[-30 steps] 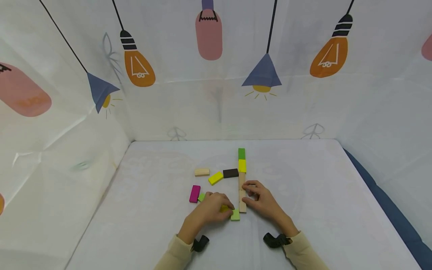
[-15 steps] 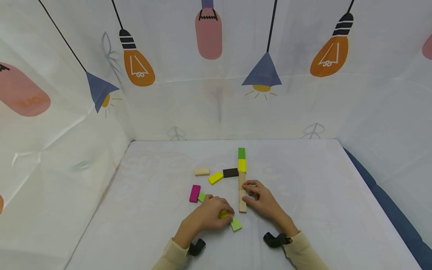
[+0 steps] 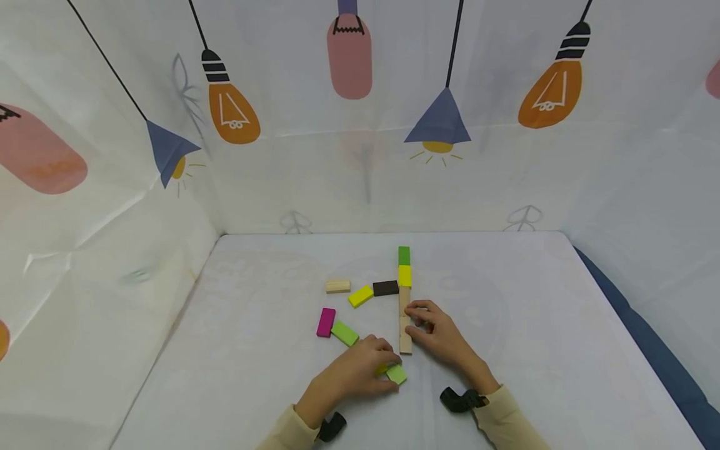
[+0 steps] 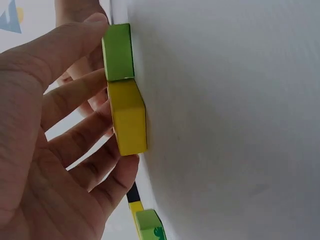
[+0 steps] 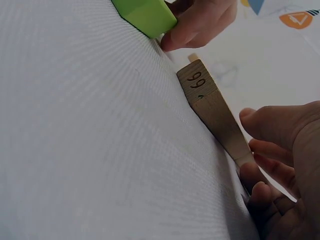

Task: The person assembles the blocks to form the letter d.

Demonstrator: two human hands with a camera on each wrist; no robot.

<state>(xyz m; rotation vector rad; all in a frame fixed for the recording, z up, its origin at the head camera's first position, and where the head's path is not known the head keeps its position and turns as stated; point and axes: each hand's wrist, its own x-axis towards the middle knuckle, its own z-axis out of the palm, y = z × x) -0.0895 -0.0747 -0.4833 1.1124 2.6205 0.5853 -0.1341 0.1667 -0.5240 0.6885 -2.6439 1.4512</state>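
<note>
My left hand (image 3: 357,372) is curled about a light green block (image 3: 396,374), thumb at its near end. Its fingers pass behind a yellow block (image 4: 130,120) that touches the green one; from the head, the hand covers most of that block. My right hand (image 3: 441,331) rests loosely bent at the right side of two plain wooden blocks (image 3: 405,334) laid end to end. Fingertips touch this row, while the thumb sits close beside it. The nearer wooden block has "99" or "66" on its end (image 5: 195,80).
Beyond the wooden blocks, a yellow block (image 3: 405,275) and a dark green one (image 3: 404,255) extend the row. Branching left are a black block (image 3: 385,288) and a yellow one (image 3: 360,296). Further left lie wooden (image 3: 338,286), magenta (image 3: 326,322) and green (image 3: 345,333) blocks.
The light green block has turned and come nearer the person, away from the wooden row. My left hand has shifted toward it, baring the other green block. The right hand stays put.
</note>
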